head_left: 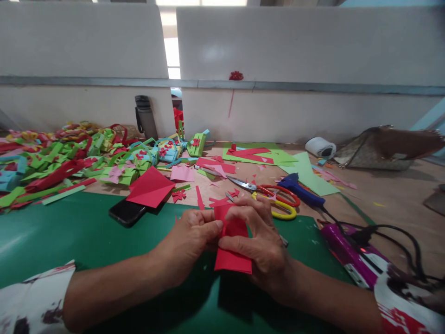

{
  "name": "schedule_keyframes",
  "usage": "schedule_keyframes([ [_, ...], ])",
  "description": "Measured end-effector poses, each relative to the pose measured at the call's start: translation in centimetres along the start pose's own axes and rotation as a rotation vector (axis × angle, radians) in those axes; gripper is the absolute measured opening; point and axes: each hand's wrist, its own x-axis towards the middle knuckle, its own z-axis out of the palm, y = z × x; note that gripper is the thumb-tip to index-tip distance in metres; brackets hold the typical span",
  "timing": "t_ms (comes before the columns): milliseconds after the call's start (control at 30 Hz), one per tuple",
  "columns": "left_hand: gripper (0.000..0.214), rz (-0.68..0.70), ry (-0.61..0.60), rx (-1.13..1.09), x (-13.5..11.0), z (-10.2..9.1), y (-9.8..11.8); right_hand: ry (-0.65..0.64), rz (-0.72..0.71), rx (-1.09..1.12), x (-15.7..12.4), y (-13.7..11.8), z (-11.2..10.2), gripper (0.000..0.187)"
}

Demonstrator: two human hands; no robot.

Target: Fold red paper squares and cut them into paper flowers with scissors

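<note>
A folded piece of red paper (233, 260) is held above the green mat (86, 241), between my two hands. My left hand (194, 236) pinches its left edge between thumb and fingers. From the other side, my right hand (257, 236) grips the same paper, thumb low and fingers bent over its upper part. Just beyond my right hand lie orange-handled scissors (278, 192) and yellow-handled scissors (287, 213), partly hidden by that hand. A square of red paper (152, 187) rests partly over a black phone (127, 212) to the left.
Several coloured paper baskets and strips (69, 157) are heaped at the left. A dark bottle (145, 118) stands by the white partition (295, 46). On the right are a blue glue gun (301, 189), a purple power strip (351, 253) with cables, green paper sheets (314, 174) and a bag (375, 148).
</note>
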Motion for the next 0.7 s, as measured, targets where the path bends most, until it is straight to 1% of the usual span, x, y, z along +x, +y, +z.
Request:
schedule_keyframes([
  [133,0.015,0.054,0.04,-0.031,-0.1,0.1,-0.2,0.071,-0.015,0.009,0.0,-0.2,-0.3,0.02],
  [200,0.016,0.069,0.029,-0.05,-0.2,0.0,-0.2,0.087,-0.012,-0.002,0.0,-0.2,-0.5,0.022],
  [267,0.024,0.053,-0.019,-0.059,-0.2,-0.1,-0.2,0.079,-0.009,-0.005,0.0,-0.2,-0.7,0.019],
  [333,0.028,0.044,-0.055,-0.038,-0.1,-0.3,-0.1,0.072,-0.009,0.008,-0.1,-0.1,-0.8,0.014],
  [433,0.016,0.113,-0.026,0.082,0.0,-0.5,0.1,0.089,0.027,0.054,-0.1,-0.2,-0.9,0.008],
  [500,0.008,0.177,-0.007,0.175,0.1,-0.6,0.2,0.131,0.102,0.094,0.1,-0.3,-1.0,0.008],
  [567,0.011,0.205,-0.025,0.231,0.0,-0.6,0.4,0.176,0.217,0.135,0.3,-0.4,-1.1,0.011],
  [633,0.02,0.189,-0.06,0.266,-0.3,-0.5,0.5,0.196,0.334,0.175,0.5,-0.4,-1.2,0.016],
  [700,0.023,0.152,-0.078,0.3,-0.6,-0.2,0.6,0.188,0.407,0.203,0.7,-0.5,-1.3,0.019],
])
